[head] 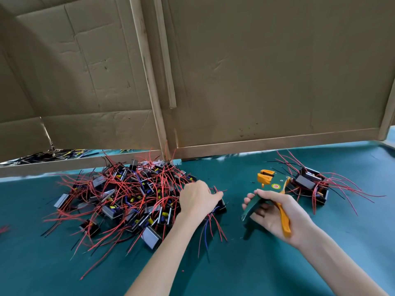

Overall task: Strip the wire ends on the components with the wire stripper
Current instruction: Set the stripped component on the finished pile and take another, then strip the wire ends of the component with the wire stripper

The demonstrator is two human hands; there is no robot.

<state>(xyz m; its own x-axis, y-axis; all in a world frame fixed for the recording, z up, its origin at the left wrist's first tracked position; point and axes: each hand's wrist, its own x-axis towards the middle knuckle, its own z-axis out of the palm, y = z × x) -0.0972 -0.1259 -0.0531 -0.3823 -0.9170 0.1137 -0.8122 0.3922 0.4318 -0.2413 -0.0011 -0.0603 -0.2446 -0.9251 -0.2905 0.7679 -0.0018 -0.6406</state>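
Observation:
A big heap of black components [128, 197] with red, black and blue wires lies on the green table at centre left. My left hand [197, 199] is at the heap's right edge, its fingers curled over one black component [221, 207] whose wires trail out beneath the palm. My right hand [275, 212] grips the green and orange wire stripper [270, 189] by its handles, jaws pointing up and away. A small group of components [310, 184] with long red wires lies just beyond the stripper on the right.
Cardboard panels on wooden frames [235, 82] stand along the back of the green table [235, 263]. Behind the left panel a bundle of black and yellow wires [53, 155] shows through a gap. Small red scraps lie at the left edge [3, 228].

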